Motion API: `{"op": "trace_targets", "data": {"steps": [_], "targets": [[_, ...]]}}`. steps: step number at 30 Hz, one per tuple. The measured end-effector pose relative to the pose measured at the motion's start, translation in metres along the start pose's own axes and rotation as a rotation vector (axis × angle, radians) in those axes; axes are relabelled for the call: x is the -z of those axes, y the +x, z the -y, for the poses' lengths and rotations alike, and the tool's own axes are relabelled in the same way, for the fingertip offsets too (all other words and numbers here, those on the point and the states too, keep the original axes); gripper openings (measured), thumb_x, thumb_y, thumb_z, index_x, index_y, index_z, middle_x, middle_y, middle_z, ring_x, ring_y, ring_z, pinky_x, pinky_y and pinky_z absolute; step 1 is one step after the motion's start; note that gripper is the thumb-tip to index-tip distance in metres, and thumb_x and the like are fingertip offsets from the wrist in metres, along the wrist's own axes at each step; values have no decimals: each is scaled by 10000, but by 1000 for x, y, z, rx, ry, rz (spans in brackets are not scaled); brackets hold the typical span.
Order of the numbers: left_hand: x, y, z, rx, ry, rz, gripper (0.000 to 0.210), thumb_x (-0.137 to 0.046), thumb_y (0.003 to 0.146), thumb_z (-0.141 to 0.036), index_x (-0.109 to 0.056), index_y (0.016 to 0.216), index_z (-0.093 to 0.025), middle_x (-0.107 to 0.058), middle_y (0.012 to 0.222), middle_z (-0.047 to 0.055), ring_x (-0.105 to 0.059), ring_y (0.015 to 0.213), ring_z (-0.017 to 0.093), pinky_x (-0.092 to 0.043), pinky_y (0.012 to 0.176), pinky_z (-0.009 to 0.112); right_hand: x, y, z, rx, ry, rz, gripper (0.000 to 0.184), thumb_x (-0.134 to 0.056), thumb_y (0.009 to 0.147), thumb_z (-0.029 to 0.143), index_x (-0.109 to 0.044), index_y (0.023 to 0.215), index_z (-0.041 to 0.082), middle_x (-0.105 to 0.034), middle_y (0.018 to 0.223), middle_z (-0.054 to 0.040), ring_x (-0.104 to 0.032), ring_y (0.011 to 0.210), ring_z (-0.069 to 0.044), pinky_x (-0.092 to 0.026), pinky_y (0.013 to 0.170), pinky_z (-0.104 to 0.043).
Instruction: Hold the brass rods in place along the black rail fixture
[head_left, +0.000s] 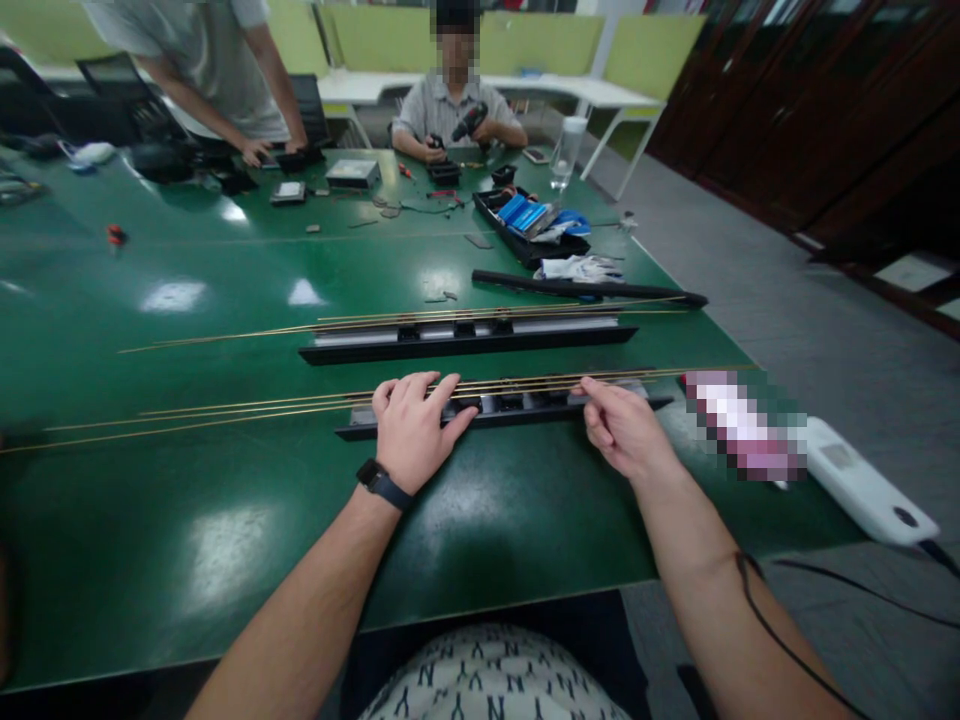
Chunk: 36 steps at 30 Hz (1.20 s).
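In front of me lies a long black trough-like rail [517, 415] with dark blocks inside it. Several thin brass-coloured rods [262, 404] run lengthwise over it and stick out far to the left. My left hand [416, 420], with a dark watch on its wrist, rests over the rail's left part, fingers spread across the rods and thumb apart. Over the right part, my right hand [619, 425] has thumb and forefinger pinched on a rod, the other fingers curled. Which rod lies in the pinch is partly hidden. Behind stands a second black rail [472, 345] with more rods [480, 313] along it.
A black bar [585, 288], white gloves [577, 268] and a black tray [525, 235] with blue items lie beyond. At right are a blurred pink item [739, 425] and a white corded device [862, 480]. Two people work across the green table [247, 540], one holding a power drill [470, 122].
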<state>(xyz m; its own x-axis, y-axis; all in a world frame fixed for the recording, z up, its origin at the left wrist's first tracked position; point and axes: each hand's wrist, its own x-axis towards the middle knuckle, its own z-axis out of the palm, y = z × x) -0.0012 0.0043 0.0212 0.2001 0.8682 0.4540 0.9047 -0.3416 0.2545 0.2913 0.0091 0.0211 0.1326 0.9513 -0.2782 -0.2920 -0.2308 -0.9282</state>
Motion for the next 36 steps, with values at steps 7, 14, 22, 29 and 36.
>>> {"op": "trace_targets", "data": {"steps": [7, 14, 22, 29, 36], "targets": [[0, -1, 0, -4, -1, -4, 417, -622, 978, -531, -670, 1322, -300, -701, 1316, 116, -610, 1238, 310, -324, 1077, 537, 1, -1, 2, -3, 10, 4, 384, -896, 741, 456, -708, 879, 151, -539, 478, 47, -323, 282, -38, -204, 263, -151], [1, 0, 0, -9, 7, 7, 422, -618, 983, -528, -667, 1326, -288, -693, 1312, 117, -610, 1244, 304, -332, 1081, 526, 5, 0, 4, -11, 31, -25, 367, -906, 732, 430, -717, 850, 139, -539, 474, 43, -345, 281, -39, -203, 259, -147], [0, 0, 1, -13, 16, 14, 426, -626, 978, -534, -669, 1323, -288, -691, 1305, 119, -612, 1233, 303, -346, 1075, 515, 19, 5, 10, -3, 89, -154, 241, -856, 754, 327, -705, 778, 140, -531, 445, 32, -345, 268, -49, -220, 242, -158], [-1, 0, 1, -12, 25, 7, 432, -644, 966, -542, -674, 1316, -292, -690, 1301, 109, -617, 1218, 305, -347, 1068, 515, 16, 4, 11, 17, 69, -186, 305, -881, 741, 388, -707, 778, 140, -547, 447, 30, -351, 261, -46, -214, 243, -150], [-1, -1, 1, -12, 23, -1, 431, -637, 971, -540, -680, 1316, -285, -693, 1295, 106, -618, 1220, 304, -348, 1073, 515, 11, 3, 6, -19, 48, -66, 352, -925, 698, 386, -755, 837, 110, -577, 473, 17, -370, 270, -42, -217, 248, -142]]}}
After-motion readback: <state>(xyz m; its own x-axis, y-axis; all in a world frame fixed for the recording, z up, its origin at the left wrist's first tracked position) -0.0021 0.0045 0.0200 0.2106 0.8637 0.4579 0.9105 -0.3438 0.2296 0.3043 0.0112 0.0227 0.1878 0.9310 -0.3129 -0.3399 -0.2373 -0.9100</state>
